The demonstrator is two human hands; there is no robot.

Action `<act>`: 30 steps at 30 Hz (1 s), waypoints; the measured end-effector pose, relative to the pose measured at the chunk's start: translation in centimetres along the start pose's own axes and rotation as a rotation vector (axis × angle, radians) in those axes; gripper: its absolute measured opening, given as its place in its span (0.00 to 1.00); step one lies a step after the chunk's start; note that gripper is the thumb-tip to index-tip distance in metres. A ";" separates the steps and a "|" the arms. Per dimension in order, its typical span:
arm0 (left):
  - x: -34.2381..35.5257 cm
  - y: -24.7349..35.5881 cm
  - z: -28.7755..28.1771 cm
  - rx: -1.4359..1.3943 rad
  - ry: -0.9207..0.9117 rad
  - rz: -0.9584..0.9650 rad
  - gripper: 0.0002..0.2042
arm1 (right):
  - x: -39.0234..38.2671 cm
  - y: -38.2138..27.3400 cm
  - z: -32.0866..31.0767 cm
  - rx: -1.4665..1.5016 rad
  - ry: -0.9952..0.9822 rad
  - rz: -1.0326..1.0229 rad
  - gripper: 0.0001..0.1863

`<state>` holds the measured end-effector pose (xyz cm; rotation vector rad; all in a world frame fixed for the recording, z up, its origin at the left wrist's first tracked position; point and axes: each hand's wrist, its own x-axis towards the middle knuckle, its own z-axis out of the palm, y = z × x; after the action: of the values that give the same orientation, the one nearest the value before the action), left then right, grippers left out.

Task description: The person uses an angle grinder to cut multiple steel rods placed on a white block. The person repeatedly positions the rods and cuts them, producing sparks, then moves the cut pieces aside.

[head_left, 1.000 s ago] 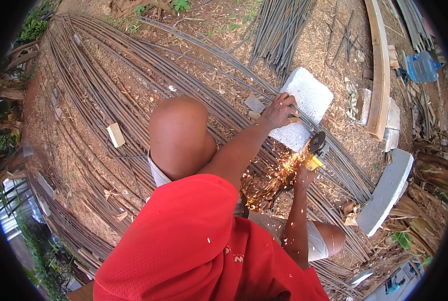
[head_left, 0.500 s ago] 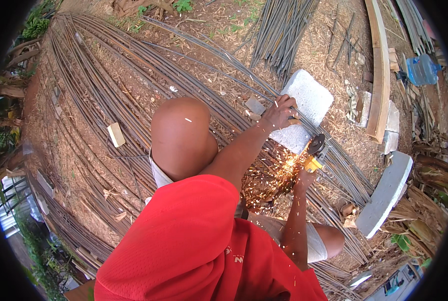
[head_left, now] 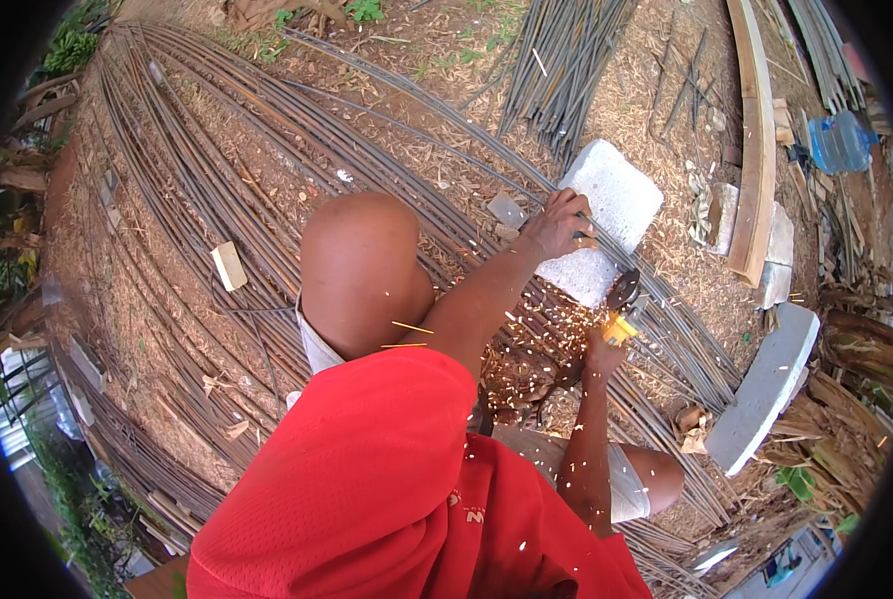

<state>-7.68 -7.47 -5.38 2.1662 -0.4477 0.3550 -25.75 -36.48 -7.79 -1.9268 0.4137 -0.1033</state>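
Note:
My left hand (head_left: 563, 226) is closed around thin steel rods (head_left: 631, 262) and presses them down on a whitish concrete block (head_left: 621, 190). In my right hand (head_left: 602, 357), lower and to the right, is a yellow angle grinder (head_left: 618, 329). Its dark round disc (head_left: 623, 291) stands against or very close to the rods, just past the block's near edge; exact contact I cannot make out. Scattered sparks fly from it toward my legs. The grinder's rear body is mostly hidden by my hand and the shade.
Long rusty rods (head_left: 182, 150) spread across the ground on the left. A bundle of cut rods (head_left: 566, 70) lies at the top. On the right are a grey slab (head_left: 766, 389), a long wooden beam (head_left: 758, 150) and a blue plastic bottle (head_left: 840, 143). My bare knee (head_left: 358, 270) is near the left arm.
The dense spray of sparks beside the disc has thinned into scattered bits. The grinder has shifted and tilted slightly. My left hand keeps its hold on the rods.

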 end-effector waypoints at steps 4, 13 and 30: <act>0.0 0.0 -0.2 0.027 0.024 0.012 0.13 | 0.6 -0.9 0.6 -0.064 0.015 0.272 0.24; 0.3 0.2 0.0 0.043 -0.026 0.021 0.12 | 1.4 -6.3 0.9 0.001 0.121 0.325 0.16; 0.4 0.6 -0.2 0.076 -0.062 -0.016 0.14 | 1.7 -6.9 -0.1 0.047 0.059 0.343 0.14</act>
<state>-7.61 -7.74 -4.69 2.2587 -0.4581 0.3006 -22.53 -34.88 -1.67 -1.7829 0.7681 0.0541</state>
